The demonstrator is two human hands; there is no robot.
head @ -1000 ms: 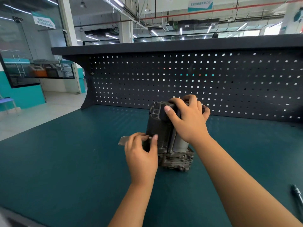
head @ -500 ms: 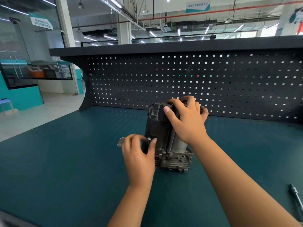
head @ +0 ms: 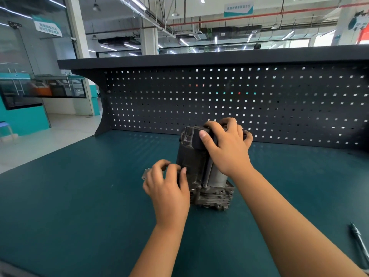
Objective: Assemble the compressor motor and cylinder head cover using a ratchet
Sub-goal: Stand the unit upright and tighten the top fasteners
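Teal matting is covering the surface [head: 79, 196], and the compressor [head: 191, 162] is standing upright on it at the middle, just in front of the dark pegboard [head: 279, 100]. The right hand [head: 227, 150] is gripping the compressor's top with fingers curled over the far edge. The left hand [head: 167, 188] is sitting curled against its lower left side, thumb on the housing, though I cannot tell whether it is pinching anything; a small metal plate [head: 145, 173] is peeking out beyond it, and a slim metal tool [head: 359, 242] is lying at the near right edge.

Teal benchtop [head: 79, 206], grey compressor [head: 191, 162] — perforated black pegboard [head: 279, 108]
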